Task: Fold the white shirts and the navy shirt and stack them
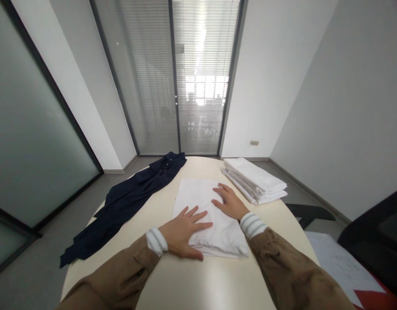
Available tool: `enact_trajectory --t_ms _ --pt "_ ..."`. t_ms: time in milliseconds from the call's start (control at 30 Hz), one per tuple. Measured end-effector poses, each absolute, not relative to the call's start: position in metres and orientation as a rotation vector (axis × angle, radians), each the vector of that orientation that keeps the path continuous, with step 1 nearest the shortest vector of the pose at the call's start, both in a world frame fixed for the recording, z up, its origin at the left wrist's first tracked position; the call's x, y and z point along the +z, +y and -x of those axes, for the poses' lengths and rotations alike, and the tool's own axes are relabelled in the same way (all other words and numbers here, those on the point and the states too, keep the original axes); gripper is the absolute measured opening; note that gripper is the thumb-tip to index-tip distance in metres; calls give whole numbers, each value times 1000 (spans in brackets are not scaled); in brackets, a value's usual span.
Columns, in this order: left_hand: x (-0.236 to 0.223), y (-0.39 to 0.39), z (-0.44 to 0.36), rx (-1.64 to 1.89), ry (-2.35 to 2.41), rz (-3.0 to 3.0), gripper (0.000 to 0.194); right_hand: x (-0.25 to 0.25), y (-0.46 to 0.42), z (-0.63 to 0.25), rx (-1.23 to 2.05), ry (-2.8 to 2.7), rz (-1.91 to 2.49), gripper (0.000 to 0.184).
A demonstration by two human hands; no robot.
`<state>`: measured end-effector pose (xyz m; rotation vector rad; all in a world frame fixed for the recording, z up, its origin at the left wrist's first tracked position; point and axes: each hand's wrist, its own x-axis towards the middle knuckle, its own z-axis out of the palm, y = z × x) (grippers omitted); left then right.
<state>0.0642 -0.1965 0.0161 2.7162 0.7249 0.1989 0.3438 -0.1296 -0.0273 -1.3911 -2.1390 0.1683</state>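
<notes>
A folded white cloth [198,191] lies flat on the pale table in front of me, its layered edge toward me. My left hand [184,230] rests on its near left part, fingers spread and thumb stretched out beside the near edge. Across the right side of the cloth lies my right hand [229,200], also with its fingers apart and pressing lightly on the fabric. Neither hand grips anything. What lies under the palms is hidden.
A stack of folded white cloths [254,178] sits at the table's back right. Along the left edge stretches a dark navy garment [130,200], partly over the rim of the table [198,284]. A black chair [379,232] stands at the right.
</notes>
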Motion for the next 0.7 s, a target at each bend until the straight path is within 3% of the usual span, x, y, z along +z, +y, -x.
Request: enact_trajectory --t_ms 200,367,433,567,700 --pt "1 -184 -66 183 927 -2764 78 -10 -140 -344 214 -2112 1256 29" --pt "-3 -172 -55 289 1117 -2764 68 11 -155 -340 573 -2287 937 25" --pt "-2 -170 -52 333 1102 -2796 64 13 -162 -342 638 -2362 876 31" --pt "3 -171 -50 429 966 -2904 47 6 -171 -349 770 -2408 931 62" --pt "9 -175 -51 431 910 -2963 31 0 -174 -353 889 -2400 973 56"
